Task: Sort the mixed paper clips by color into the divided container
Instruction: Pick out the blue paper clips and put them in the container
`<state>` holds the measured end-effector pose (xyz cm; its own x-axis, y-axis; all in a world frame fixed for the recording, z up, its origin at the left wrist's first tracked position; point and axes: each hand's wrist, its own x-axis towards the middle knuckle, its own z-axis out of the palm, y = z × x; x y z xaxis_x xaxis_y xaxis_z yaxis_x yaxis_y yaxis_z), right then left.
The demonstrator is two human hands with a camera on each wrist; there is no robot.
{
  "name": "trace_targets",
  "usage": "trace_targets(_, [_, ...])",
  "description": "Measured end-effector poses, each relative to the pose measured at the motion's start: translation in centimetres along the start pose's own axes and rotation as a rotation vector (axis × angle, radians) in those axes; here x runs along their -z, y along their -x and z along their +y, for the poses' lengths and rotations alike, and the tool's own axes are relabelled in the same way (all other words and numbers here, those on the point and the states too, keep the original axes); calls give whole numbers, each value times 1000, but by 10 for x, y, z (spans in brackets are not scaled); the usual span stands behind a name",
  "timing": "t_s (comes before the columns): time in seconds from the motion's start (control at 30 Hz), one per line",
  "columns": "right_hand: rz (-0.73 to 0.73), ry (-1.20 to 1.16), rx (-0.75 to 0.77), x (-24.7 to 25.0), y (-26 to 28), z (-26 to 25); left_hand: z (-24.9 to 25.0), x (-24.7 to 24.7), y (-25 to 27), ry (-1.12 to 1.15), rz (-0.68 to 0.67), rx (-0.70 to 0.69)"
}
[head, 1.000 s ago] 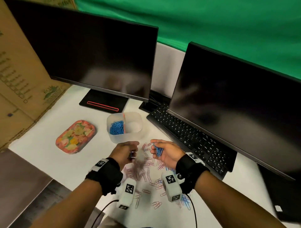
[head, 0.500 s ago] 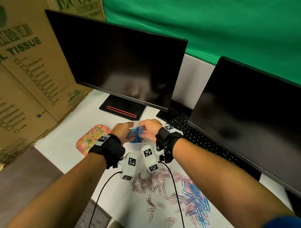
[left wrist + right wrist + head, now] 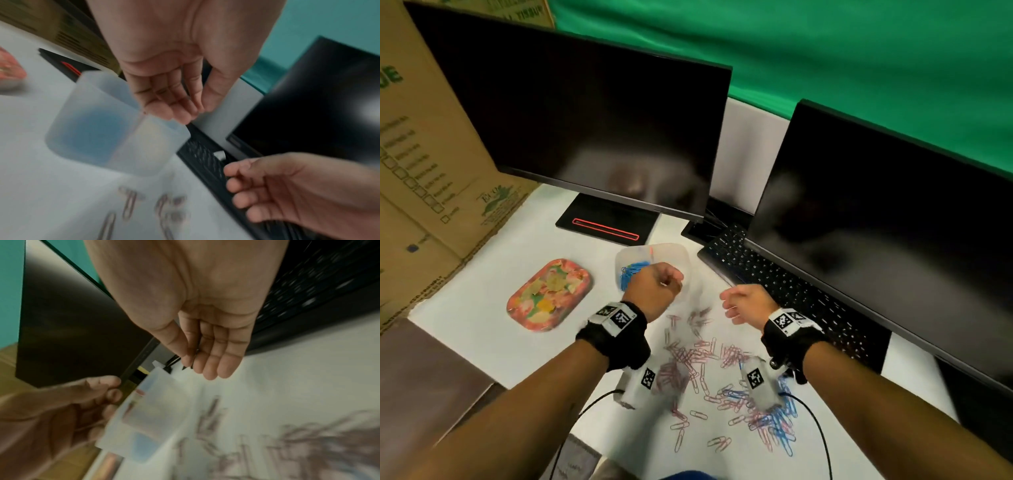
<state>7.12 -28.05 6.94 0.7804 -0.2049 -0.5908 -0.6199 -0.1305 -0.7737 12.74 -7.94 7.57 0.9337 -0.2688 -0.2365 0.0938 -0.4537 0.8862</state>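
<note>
The translucent divided container (image 3: pixel 674 254) stands on the white desk, with blue paper clips (image 3: pixel 631 271) in its left compartment. My left hand (image 3: pixel 667 282) hovers over its near rim with loosely curled fingers and holds nothing; the left wrist view shows the empty fingers (image 3: pixel 176 112) above the container (image 3: pixel 115 134). My right hand (image 3: pixel 729 308) floats to the right of the container by the keyboard, relaxed and empty, its fingers (image 3: pixel 216 368) nearly straight. Loose pink clips (image 3: pixel 688 356) and blue clips (image 3: pixel 777 423) lie scattered on the desk below my wrists.
A floral tray (image 3: pixel 548 294) lies left of the container. A black keyboard (image 3: pixel 784 291) and two dark monitors (image 3: pixel 585 130) (image 3: pixel 887 233) close off the back and right. A cardboard box (image 3: pixel 431 154) stands at the left. The monitor base (image 3: pixel 606 226) sits behind the container.
Half a second ago both hands met over the container with blue clips in them. Now they have drawn back and apart, the right hand moving right, and neither holds clips.
</note>
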Motion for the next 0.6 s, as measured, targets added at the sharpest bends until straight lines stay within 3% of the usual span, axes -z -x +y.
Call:
trace_targets(0.2, [221,588,17,43,30,71,-19,-72,38,-408,-339,-127])
trace_targets(0.33, [199,814,-53,59,50,107,-37,-105,62,-667,-514,-152])
trace_targets(0.43, [126,863,17,59,60,125,-48,-120,73,-826,-549,-203])
trace_targets(0.6, [162,893,62,47,59,132,-48,-123,72,-867,-494,-211])
